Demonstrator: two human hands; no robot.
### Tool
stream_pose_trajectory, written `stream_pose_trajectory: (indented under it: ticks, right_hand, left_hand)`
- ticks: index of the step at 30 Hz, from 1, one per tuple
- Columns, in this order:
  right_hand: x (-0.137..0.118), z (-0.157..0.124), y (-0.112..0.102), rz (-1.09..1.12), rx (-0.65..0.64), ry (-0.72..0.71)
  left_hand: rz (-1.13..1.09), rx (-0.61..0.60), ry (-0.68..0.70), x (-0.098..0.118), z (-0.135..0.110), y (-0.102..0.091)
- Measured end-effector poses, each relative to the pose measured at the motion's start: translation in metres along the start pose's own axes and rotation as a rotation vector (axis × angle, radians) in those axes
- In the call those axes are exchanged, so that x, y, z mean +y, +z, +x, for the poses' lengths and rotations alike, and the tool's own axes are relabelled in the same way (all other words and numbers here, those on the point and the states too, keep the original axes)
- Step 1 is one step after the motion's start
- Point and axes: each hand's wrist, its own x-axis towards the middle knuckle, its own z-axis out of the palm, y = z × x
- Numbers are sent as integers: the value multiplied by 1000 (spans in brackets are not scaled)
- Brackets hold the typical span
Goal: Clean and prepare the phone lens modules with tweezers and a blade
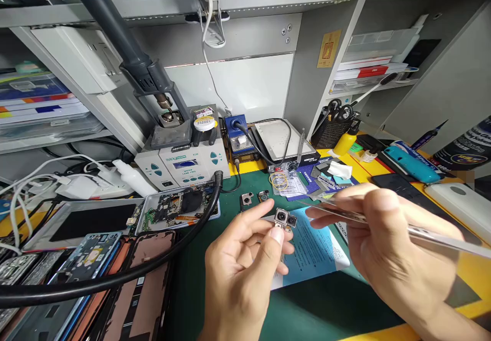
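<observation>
Between the thumb and fingers of my left hand (245,264) is a small phone camera module (283,217) with two dark lenses facing up. My right hand (391,244) grips metal tweezers (356,216), whose thin tips point left, a little to the right of the module and apart from it. Below both hands a blue printed sheet (314,249) lies on the green mat (192,300). Two more small camera parts rest on the mat behind my left hand: a silvery one (246,199) and a darker one (264,196).
A thick black hose (184,244) curves across the left side over phone frames (134,290) and a tray of circuit boards (180,205). Behind stand a grey hot-air station (186,164) and a blue soldering station (240,136). A yellow bottle (345,141) stands right.
</observation>
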Motion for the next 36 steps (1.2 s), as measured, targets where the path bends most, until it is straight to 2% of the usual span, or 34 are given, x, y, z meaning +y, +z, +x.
stream_pose_trajectory:
  ticks: [2,4,8,14,19,29,36]
  right_hand:
    - [-2,4,7,155,18,105]
    - [-4,6,10,224,-7,152]
    - [-5,4,7,220,-62,153]
    - [-4,4,7,357,-97,240]
    - [-7,6,8,412,-112,242]
    - [-7,10,7,394,-90,133]
    - [-6,7,9,396,-128,169]
  left_hand:
    - [37,46,17,1,-3,4]
    - [86,46,33,0,-5,6]
    - [150,5,65,-3,-6,6]
    - [162,-31,5,-2,-5,7]
    - [200,5,6,-2,-7,9]
    - [387,140,346,-8,-9,8]
    - [369,162,401,-10,-10,9]
